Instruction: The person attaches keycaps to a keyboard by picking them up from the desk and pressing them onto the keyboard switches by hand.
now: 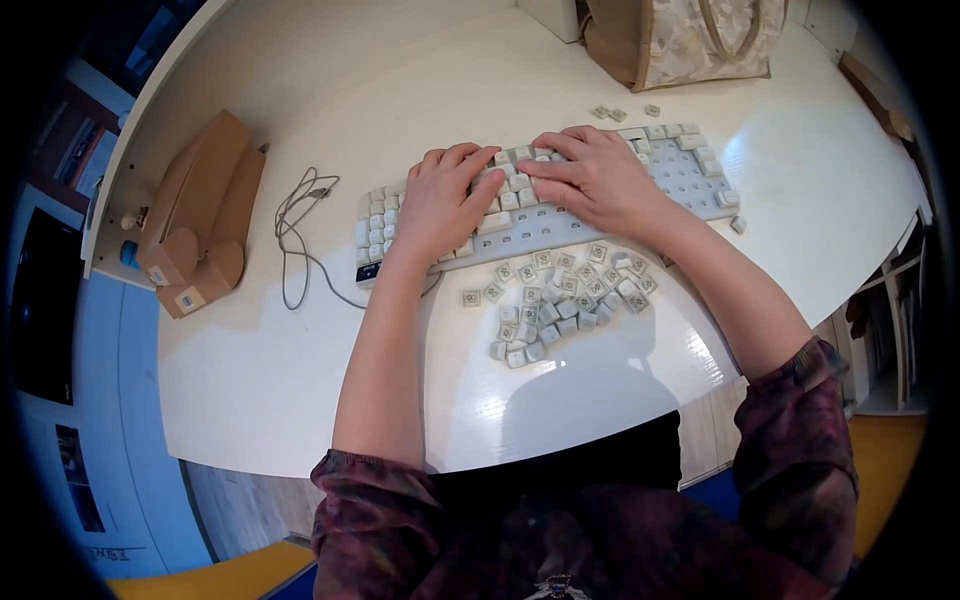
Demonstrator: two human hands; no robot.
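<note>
A white keyboard [545,226] lies across the table, keycaps missing from its lower middle and right side; bare switches show there. My left hand [437,205] rests over its left-centre keys, thumb and index finger apart. Over the upper middle keys is my right hand [600,185], its thumb and fingers spread and touching the keycaps. I see nothing lifted in either hand, though some fingertips are hidden against the keys. Several loose keycaps [567,326] are heaped on the table in front of the keyboard, some upside down.
A grey cable [284,240] lies coiled left of the keyboard. Farther left stands an open cardboard box [205,195]. A patterned bag [690,45] is at the back. Several stray keycaps [618,115] lie behind the keyboard, and one keycap [738,224] to its right.
</note>
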